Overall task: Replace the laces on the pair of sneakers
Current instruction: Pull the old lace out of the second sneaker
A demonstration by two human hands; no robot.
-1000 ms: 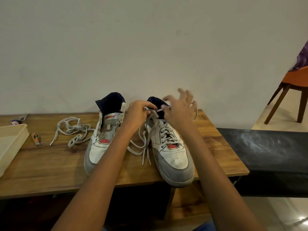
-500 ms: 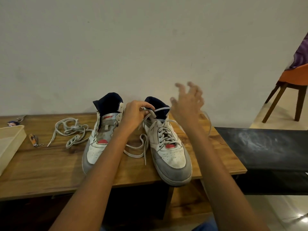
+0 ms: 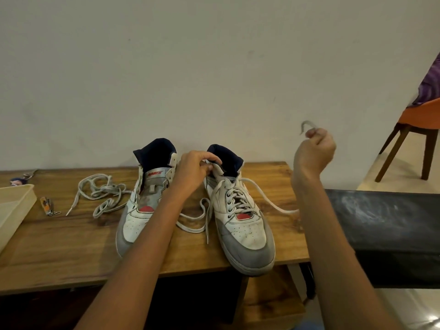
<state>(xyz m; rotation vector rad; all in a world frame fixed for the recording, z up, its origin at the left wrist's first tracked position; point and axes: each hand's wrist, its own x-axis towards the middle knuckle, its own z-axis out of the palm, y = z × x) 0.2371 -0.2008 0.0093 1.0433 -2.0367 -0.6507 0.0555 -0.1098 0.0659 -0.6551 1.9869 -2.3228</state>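
The unlaced left sneaker (image 3: 142,206) stands on the wooden table (image 3: 59,244) beside a loose lace (image 3: 100,194), while the left hand (image 3: 194,171) pinches the collar of the right sneaker (image 3: 240,222), and that steadying hold looks worth keeping so the eyelets don't twist. Out wide, the right hand (image 3: 314,151) is clenched on the lace end (image 3: 269,201), drawing it taut; a smooth outward pull seems best, with open air to the right, though the shoe's toe overhangs the table's front edge.
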